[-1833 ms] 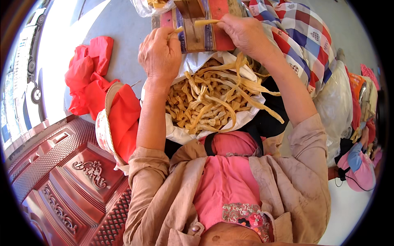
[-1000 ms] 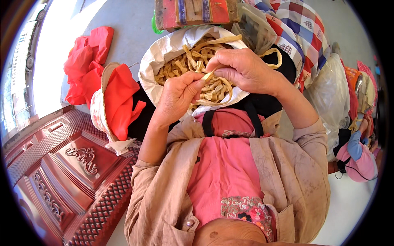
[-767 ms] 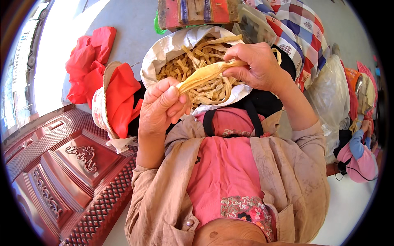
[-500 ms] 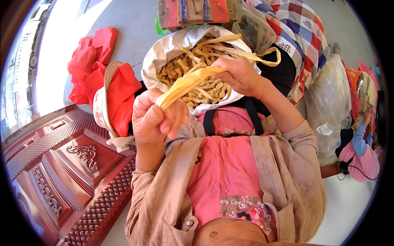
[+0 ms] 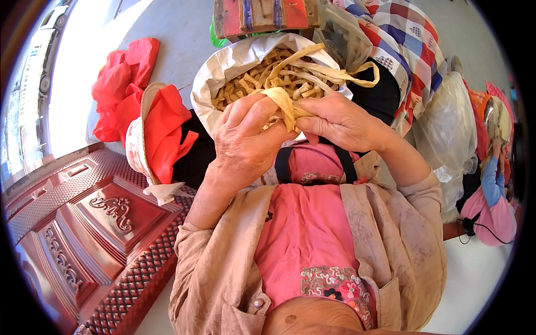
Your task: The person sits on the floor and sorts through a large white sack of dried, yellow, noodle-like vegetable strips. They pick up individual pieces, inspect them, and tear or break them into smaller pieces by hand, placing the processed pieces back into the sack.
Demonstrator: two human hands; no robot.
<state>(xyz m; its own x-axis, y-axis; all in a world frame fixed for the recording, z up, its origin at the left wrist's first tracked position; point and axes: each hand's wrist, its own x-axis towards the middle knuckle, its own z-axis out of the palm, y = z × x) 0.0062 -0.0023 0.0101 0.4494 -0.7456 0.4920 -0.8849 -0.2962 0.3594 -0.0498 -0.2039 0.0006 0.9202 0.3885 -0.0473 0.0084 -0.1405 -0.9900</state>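
Observation:
Both my hands are close together over the near edge of a white sack (image 5: 209, 84). A flat, pale-yellow fibrous strip (image 5: 283, 106) is folded in a loop between them. My left hand (image 5: 248, 131) is closed on the strip, its back turned up. The fingers of my right hand (image 5: 338, 120) pinch the strip where it bends; their tips are partly hidden. Inside the sack lie many short knotted tan pieces (image 5: 240, 84). Longer loose strips (image 5: 312, 70) lie over them, and one curls past the sack's right rim.
A worn red wooden stool (image 5: 265, 15) stands beyond the sack. Red cloth and a brimmed hat (image 5: 142, 131) are at the left, above a carved dark-red panel (image 5: 111, 223). To the right are checked cloth (image 5: 416, 39), clear plastic (image 5: 441, 134) and another person (image 5: 491, 206).
My hands have come together, and the strip once stretched between them is now looped. The left hand has turned back-up and moved right. The other person's arm has shifted slightly.

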